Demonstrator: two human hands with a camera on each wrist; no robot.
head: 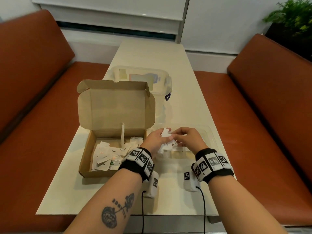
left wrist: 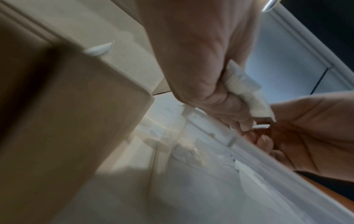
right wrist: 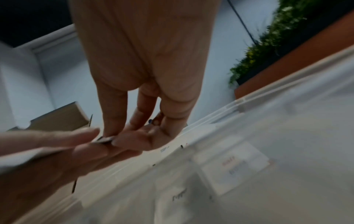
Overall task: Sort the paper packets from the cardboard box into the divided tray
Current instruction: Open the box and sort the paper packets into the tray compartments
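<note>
An open cardboard box [head: 86, 166] on the table holds several white paper packets [head: 106, 154]. To its right lies the clear divided tray [head: 209, 132], with packets [right wrist: 235, 165] in its compartments. Both hands meet above the tray's left part. My left hand [head: 158, 137] grips a bunch of white packets [head: 166, 132], which stick out of the fist [left wrist: 247, 91]. My right hand [head: 187, 137] pinches the edge of one packet [right wrist: 104, 139] of that bunch between thumb and forefinger. The tray's compartments under the hands are partly hidden.
A clear lidded plastic container [head: 140, 76] stands behind the box, whose lid [head: 116, 107] is upright. Orange bench seats [head: 42, 132] flank the narrow cream table [head: 148, 53]. A plant [head: 293, 16] is at the far right.
</note>
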